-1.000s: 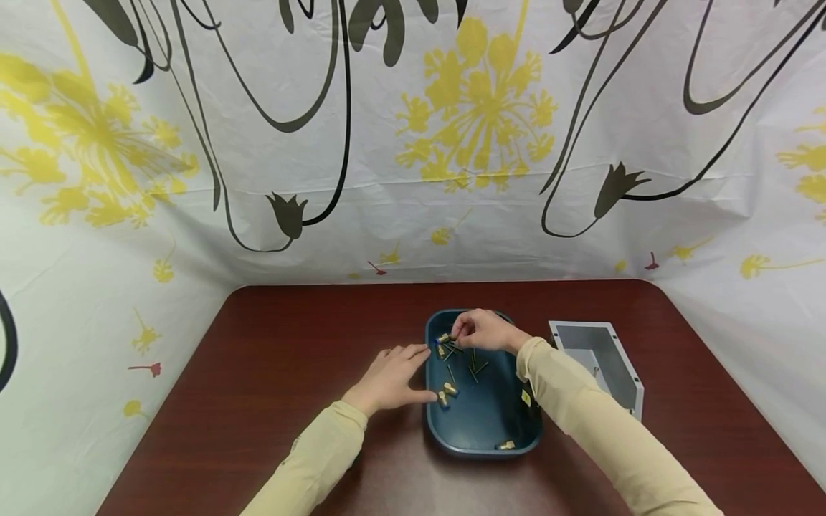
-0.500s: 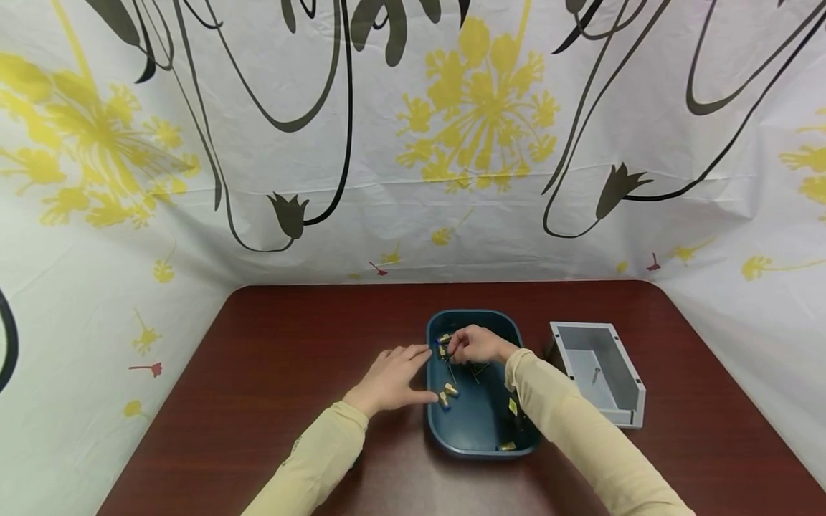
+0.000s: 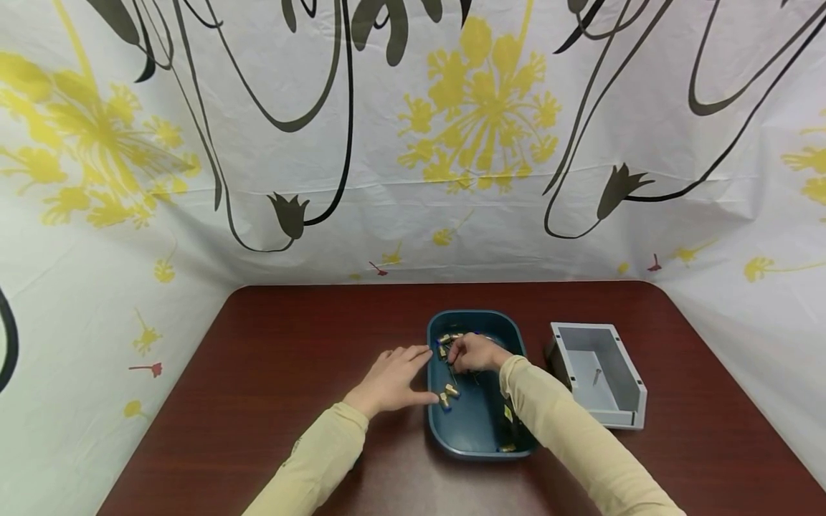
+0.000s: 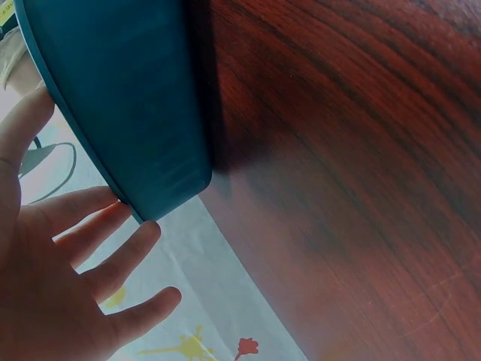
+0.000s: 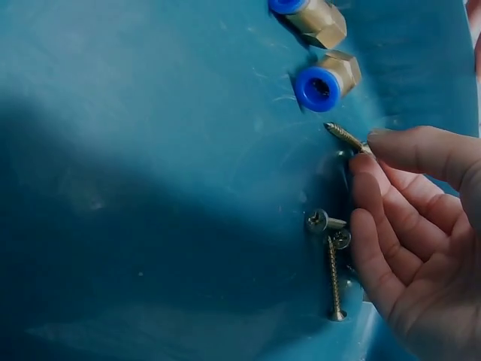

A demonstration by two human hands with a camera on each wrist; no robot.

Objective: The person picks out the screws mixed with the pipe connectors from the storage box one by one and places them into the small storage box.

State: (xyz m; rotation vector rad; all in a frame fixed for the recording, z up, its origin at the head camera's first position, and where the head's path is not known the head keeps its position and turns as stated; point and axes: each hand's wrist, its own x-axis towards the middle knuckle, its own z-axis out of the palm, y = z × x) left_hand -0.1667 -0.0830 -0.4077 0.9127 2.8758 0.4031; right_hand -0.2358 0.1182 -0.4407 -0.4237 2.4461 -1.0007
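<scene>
A screw [image 5: 346, 137] is pinched by the right hand [image 5: 421, 226] within the far half of the blue tray [image 3: 474, 430]; the tray's left rim is touched by the left hand [image 3: 390, 381], fingers spread. At right, a grey box [image 3: 608, 360] is set on the table [image 3: 323, 330].

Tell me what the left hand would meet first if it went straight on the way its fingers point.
Most likely the rim of the blue tray: the left hand's fingers seem to touch it, though exact contact is hard to judge.
</scene>
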